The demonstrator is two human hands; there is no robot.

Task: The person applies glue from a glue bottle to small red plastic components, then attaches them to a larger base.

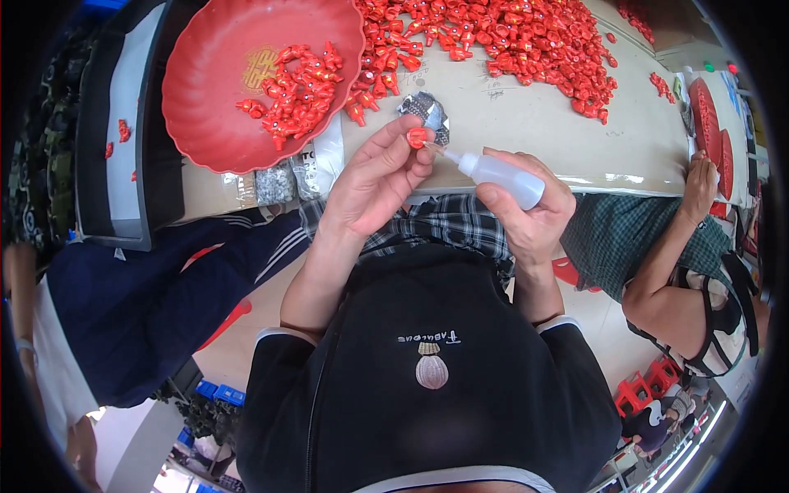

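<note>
My left hand [380, 168] pinches a small red plastic piece [417, 137] between thumb and fingers above the table's near edge. In my right hand [530, 205] lies a translucent white squeeze bottle [503, 177], tilted so its thin nozzle points left at the red piece. The nozzle tip is very close to the piece; whether they touch I cannot tell. Just beyond my left fingertips sits a crumpled dark and silvery patch [433, 107] with small dark bits on it. Liquid inside the bottle is hard to make out.
A scalloped red plate [205, 107] holds several red pieces at the left. A large heap of similar pieces [526, 41] covers the table's far side. Small clear bags [276, 186] lie by the near edge. People sit on both sides; one person's hand [700, 185] is at the right.
</note>
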